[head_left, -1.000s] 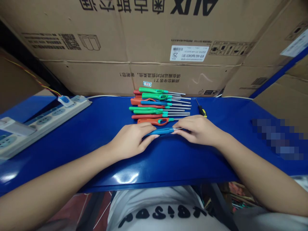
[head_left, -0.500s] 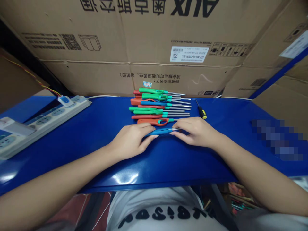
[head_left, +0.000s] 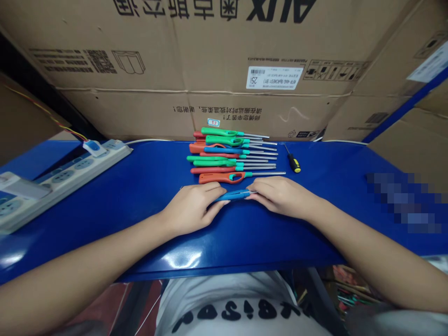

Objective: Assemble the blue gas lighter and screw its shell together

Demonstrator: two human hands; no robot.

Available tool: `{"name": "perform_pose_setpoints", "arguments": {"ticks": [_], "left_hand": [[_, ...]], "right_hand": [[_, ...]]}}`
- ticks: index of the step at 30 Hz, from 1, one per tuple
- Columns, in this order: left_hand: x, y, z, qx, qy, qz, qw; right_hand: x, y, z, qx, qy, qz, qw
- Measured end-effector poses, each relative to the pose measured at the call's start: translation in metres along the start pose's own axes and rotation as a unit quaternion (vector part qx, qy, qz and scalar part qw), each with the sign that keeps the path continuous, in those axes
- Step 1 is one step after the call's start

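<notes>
Cardboard [head_left: 140, 112] stands upright behind the blue table [head_left: 245, 242], probably as a screen. A power strip [head_left: 66, 184] runs along the left, seemingly keeping wiring aside. Lighters [head_left: 226, 150] lie bunched near the cardboard, handles left and rods right, presumably for order. Before them, the left hand [head_left: 194, 205] grips a blue lighter [head_left: 233, 195] by its handle while the right hand [head_left: 280, 193] pinches its metal end, likely steadying it between both. The screwdriver [head_left: 294, 162] rests apart, right of the rods.
</notes>
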State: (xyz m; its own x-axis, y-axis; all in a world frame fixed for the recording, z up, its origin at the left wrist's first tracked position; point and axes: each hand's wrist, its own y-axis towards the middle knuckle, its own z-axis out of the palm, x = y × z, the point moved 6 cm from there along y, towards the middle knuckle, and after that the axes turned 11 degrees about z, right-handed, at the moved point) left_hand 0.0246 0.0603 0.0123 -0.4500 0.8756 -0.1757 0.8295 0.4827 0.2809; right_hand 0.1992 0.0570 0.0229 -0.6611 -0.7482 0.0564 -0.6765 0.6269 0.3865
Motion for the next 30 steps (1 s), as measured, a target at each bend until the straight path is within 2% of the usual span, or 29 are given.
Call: {"name": "perform_pose_setpoints", "arguments": {"ticks": [8,16,24,30], "left_hand": [[-0.02,0.002,-0.003,0.026,0.032,0.031,0.999],[-0.014,0.002,-0.009,0.004,0.061,0.018,0.998],[-0.002,0.002,-0.01,0.008,0.071,-0.013,0.997],[-0.007,0.003,-0.005,0.042,0.026,-0.02,0.999]], "right_hand": [[0.023,-0.002,-0.001,0.004,0.016,-0.035,0.999],[0.015,0.002,-0.014,-0.004,0.065,0.009,0.998],[-0.006,0.005,-0.011,0.008,-0.021,0.05,0.999],[0.004,0.005,-0.009,-0.027,-0.046,0.027,0.998]]}}
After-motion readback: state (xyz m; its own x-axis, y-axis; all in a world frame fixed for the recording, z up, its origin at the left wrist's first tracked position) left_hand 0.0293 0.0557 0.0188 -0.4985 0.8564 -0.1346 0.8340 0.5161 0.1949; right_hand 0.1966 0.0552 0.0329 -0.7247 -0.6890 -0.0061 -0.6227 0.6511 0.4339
